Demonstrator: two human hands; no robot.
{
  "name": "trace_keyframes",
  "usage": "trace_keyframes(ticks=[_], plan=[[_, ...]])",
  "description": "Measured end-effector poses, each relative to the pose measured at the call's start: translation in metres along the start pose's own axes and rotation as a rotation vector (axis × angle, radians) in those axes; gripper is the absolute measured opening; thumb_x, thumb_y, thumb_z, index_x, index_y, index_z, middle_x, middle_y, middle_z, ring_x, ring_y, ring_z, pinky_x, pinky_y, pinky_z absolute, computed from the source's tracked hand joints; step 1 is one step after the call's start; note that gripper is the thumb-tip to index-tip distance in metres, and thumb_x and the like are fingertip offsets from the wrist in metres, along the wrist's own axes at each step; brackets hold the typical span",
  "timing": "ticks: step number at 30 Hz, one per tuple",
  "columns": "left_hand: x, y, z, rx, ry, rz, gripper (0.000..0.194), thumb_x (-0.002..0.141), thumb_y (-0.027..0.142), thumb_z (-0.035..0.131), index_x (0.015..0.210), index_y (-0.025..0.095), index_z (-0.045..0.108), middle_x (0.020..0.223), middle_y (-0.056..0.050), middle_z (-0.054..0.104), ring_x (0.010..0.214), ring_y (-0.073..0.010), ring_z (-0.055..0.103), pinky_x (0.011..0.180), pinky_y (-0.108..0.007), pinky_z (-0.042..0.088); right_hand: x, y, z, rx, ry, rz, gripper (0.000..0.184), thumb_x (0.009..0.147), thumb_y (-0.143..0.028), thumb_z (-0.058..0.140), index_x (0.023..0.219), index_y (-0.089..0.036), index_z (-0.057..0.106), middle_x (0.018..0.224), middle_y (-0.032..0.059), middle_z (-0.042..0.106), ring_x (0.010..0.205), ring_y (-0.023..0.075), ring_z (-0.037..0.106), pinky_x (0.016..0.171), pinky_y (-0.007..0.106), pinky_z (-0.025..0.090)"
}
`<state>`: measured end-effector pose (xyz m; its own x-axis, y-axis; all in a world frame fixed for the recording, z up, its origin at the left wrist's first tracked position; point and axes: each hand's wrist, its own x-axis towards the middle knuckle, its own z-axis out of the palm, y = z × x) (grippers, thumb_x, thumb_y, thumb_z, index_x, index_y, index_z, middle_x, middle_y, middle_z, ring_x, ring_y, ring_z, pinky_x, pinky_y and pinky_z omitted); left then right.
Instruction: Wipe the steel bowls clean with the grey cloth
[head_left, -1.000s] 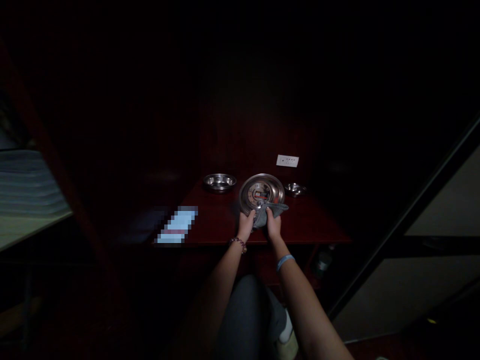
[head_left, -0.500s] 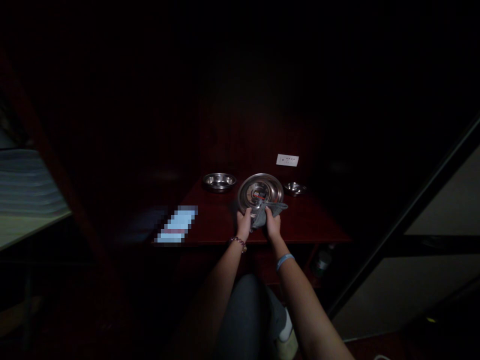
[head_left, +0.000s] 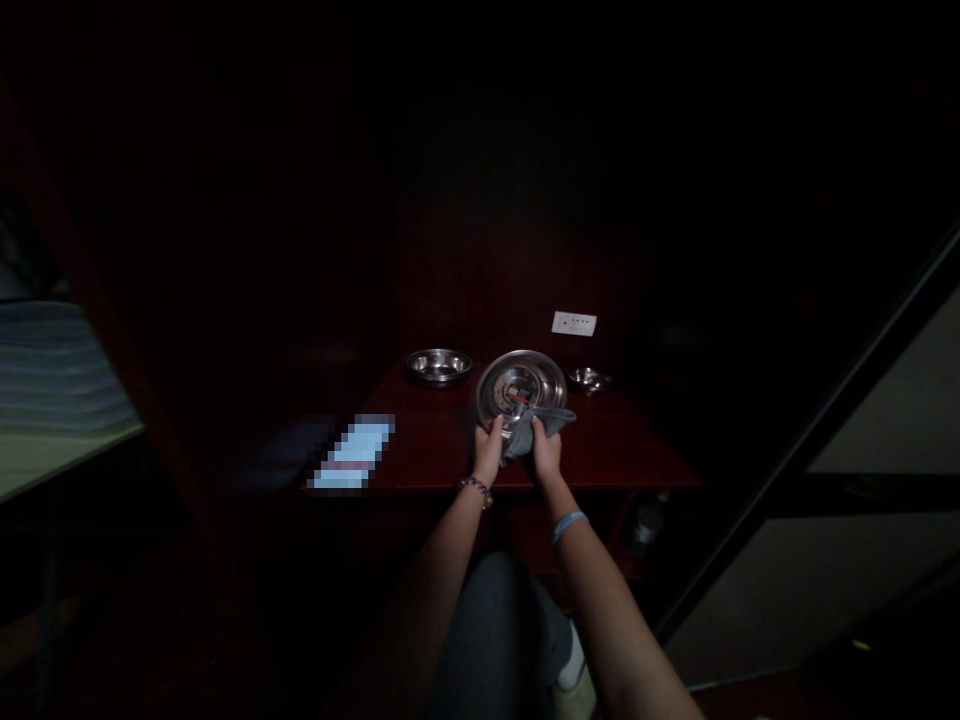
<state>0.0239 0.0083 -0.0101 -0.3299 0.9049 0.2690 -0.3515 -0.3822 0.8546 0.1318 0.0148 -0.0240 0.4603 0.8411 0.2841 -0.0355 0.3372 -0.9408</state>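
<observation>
A round stainless steel basin [head_left: 553, 378] with a dark and red label inside is tilted up above the dark red tabletop, its inside facing me. My left hand [head_left: 489, 450] grips its near rim, thumb on the inner side. My right hand [head_left: 547, 450] is closed on a grey cloth [head_left: 523, 436], which lies against the basin's near right rim. The fingers under the basin and cloth are hidden. Behind and to the left sits a shallow steel basin [head_left: 439, 369]; a smaller steel bowl [head_left: 589, 380] stands behind and to the right.
The dark red table [head_left: 431, 465] ends just before my knees. A bright pixelated patch [head_left: 352, 452] covers its left front corner. On the wall behind is a white socket panel [head_left: 574, 324]. A bottle [head_left: 645, 525] stands below, right. The surroundings are very dark.
Almost nothing differs. The basin and both hands keep their hold, and the whole view has shifted very slightly.
</observation>
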Motion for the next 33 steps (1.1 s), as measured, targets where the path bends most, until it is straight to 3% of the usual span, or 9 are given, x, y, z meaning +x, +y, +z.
trace_keyframes(ticks=[8, 17, 24, 28, 33], plan=[[0.000, -0.001, 0.003, 0.024, -0.081, 0.122, 0.042, 0.079, 0.018, 0.072, 0.120, 0.016, 0.067, 0.132, -0.013, 0.068, 0.128, -0.0238, 0.061, 0.119, -0.044, 0.037, -0.003, -0.009, -0.001, -0.044, 0.059, 0.073, 0.042, 0.080, -0.046, 0.068, 0.103, -0.012, 0.077, 0.103, 0.0133, 0.080, 0.102, 0.0270, 0.076, 0.085, 0.031, 0.058], [-0.003, 0.008, 0.003, 0.048, -0.082, 0.090, 0.043, 0.077, 0.011, 0.069, 0.119, 0.017, 0.064, 0.134, -0.012, 0.066, 0.133, -0.0231, 0.057, 0.120, -0.041, 0.035, -0.009, -0.021, -0.001, -0.110, 0.061, 0.093, 0.042, 0.080, -0.046, 0.068, 0.103, -0.012, 0.078, 0.103, 0.0136, 0.080, 0.104, 0.0278, 0.075, 0.086, 0.032, 0.058], [-0.004, 0.006, 0.001, 0.061, 0.023, 0.064, 0.082, 0.076, 0.016, 0.074, 0.147, 0.015, 0.033, 0.145, -0.022, 0.056, 0.135, -0.0268, 0.056, 0.118, -0.048, 0.035, -0.013, -0.028, -0.001, -0.149, 0.046, 0.094, 0.039, 0.083, -0.045, 0.067, 0.103, -0.013, 0.078, 0.104, 0.0135, 0.080, 0.103, 0.0281, 0.075, 0.088, 0.032, 0.056], [-0.003, 0.007, 0.002, 0.053, 0.004, 0.085, 0.076, 0.075, 0.015, 0.075, 0.144, 0.017, 0.041, 0.144, -0.019, 0.058, 0.134, -0.0238, 0.057, 0.119, -0.041, 0.035, -0.015, -0.030, -0.001, -0.144, 0.053, 0.084, 0.039, 0.083, -0.045, 0.067, 0.102, -0.014, 0.078, 0.102, 0.0125, 0.080, 0.102, 0.0281, 0.075, 0.086, 0.032, 0.057], [-0.002, 0.006, 0.002, 0.056, -0.019, 0.101, 0.051, 0.074, 0.011, 0.073, 0.124, 0.018, 0.060, 0.131, -0.014, 0.067, 0.128, -0.0237, 0.061, 0.118, -0.040, 0.037, -0.015, -0.030, -0.001, -0.135, 0.057, 0.089, 0.037, 0.083, -0.045, 0.067, 0.099, -0.014, 0.078, 0.099, 0.0127, 0.081, 0.102, 0.0283, 0.076, 0.086, 0.032, 0.057]])
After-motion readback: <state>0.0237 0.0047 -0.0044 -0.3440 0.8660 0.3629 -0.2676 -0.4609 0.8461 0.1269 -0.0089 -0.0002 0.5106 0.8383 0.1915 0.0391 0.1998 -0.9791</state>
